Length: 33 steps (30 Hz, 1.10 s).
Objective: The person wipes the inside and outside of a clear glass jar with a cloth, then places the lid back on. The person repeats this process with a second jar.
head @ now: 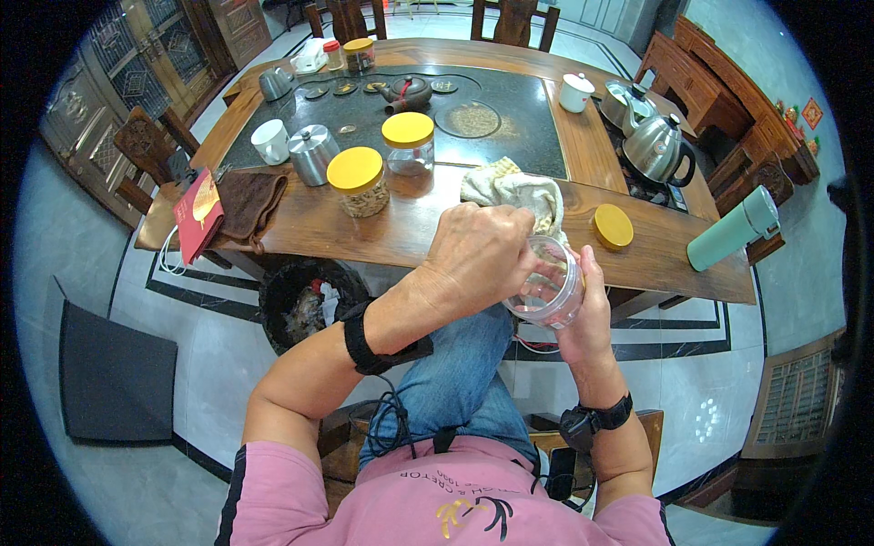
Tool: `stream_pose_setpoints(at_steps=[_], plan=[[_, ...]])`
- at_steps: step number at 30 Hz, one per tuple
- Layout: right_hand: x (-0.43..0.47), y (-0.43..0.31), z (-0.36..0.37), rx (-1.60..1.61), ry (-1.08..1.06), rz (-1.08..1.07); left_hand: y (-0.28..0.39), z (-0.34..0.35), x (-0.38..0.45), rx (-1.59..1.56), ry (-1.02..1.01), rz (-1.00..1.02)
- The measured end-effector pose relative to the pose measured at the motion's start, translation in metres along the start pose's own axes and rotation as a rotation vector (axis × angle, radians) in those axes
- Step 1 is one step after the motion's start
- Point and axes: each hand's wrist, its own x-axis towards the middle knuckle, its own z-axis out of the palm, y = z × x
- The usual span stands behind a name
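Note:
A clear plastic jar (543, 315) without a lid is tilted above my lap, near the table's front edge. My right hand (590, 307) holds it from the right side and below. At the jar's mouth is my left hand (478, 256), knuckles up; its fingertips are partly hidden, and whether they pinch anything does not show. Just beyond my left hand lies a crumpled white-and-yellow cloth (522, 194). A yellow lid (613, 226) rests on the wooden table (423, 235) to the right.
Two yellow-lidded jars, one with dry pieces (365, 198) and another (410, 160), stand left of the cloth. A steel canister (314, 157), white mug (270, 142), teapot (407, 92), steel kettle (652, 153) and green flask (730, 232) surround them. Below sits a black-lined bin (273, 317).

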Motion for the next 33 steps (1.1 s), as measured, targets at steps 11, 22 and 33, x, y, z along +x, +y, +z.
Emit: stream_pose_setpoints(at_steps=[11,22,33], plan=[[-0.002,-0.002,0.004,0.003,0.002,0.003,-0.014,0.003,-0.001,-0.544,-0.110,-0.299],[-0.001,-0.010,0.000,0.079,-0.081,0.043,-0.041,-0.009,0.002,-1.240,-0.425,-0.504],[-0.002,-0.013,0.006,-0.015,0.003,-0.056,-0.029,-0.014,0.001,-0.964,-0.309,-0.389]])
